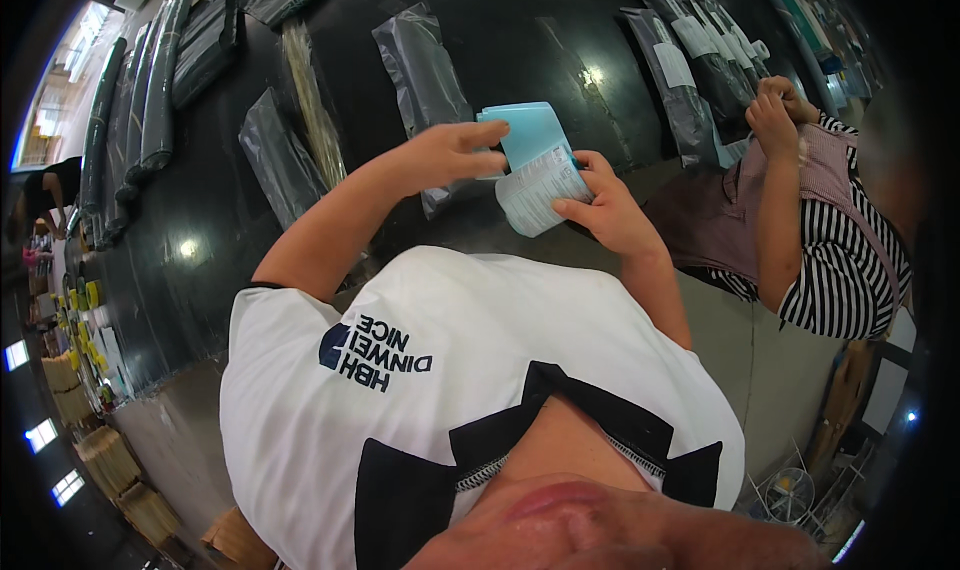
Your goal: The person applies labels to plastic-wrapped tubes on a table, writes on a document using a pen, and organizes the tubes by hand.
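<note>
My right hand (611, 206) grips a folded strip of printed white labels (541, 191), thumb on top and fingers behind. The strip's light-blue backing sheet (536, 128) bends up and away over the dark table. My left hand (457, 153) is at the left edge of the backing with its fingers apart; whether a fingertip touches it I cannot tell. Under and beyond that hand lies a dark package in clear plastic film (424, 67). Another film-wrapped package (277, 157) lies to the left, beside a bundle of clear film strips (311, 97).
Long wrapped rolls (161, 82) lie at the table's far left. Labelled packages (675, 63) lie at the right, by a co-worker's hands (776, 116); that co-worker in a striped sleeve (840, 270) stands close on my right. A fan (786, 491) stands behind on the floor.
</note>
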Available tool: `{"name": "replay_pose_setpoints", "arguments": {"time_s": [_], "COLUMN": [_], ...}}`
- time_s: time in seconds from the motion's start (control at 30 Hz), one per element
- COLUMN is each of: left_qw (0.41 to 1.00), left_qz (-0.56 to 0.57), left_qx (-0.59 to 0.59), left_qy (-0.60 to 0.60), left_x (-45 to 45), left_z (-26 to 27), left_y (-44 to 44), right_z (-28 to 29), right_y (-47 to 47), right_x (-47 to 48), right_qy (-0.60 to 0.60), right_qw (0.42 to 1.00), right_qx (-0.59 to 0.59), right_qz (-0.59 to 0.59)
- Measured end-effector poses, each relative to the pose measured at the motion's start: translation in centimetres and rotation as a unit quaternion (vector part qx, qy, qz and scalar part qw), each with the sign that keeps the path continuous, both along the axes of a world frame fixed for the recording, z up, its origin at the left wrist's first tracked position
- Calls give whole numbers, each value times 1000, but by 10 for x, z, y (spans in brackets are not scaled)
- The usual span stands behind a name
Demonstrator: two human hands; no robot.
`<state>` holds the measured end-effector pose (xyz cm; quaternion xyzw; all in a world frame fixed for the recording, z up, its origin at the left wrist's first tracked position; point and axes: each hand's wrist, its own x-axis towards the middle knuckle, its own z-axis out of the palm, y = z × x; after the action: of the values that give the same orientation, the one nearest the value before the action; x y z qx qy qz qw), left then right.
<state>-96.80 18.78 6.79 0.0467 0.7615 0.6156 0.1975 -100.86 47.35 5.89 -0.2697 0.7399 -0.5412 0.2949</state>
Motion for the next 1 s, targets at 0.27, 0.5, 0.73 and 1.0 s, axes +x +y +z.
{"name": "replay_pose_setpoints", "arguments": {"time_s": [0.27,0.5,0.73,1.0], "left_qw": [998,895,689,702], "left_qz": [8,102,273,140], "left_qx": [48,401,-476,-540], "left_qy": [-50,-167,474,443], "left_x": [3,-51,-72,-46], "left_z": [-11,-47,-38,-111], "left_y": [29,-99,-118,-70], "right_z": [2,6,-7,10], "right_y": [-27,-15,20,8], "right_x": [1,-14,-14,-6], "right_qy": [48,-147,-197,-236], "right_qw": [998,988,966,959], "right_qx": [39,-21,-69,-75], "right_qz": [-28,-42,-155,-134]}}
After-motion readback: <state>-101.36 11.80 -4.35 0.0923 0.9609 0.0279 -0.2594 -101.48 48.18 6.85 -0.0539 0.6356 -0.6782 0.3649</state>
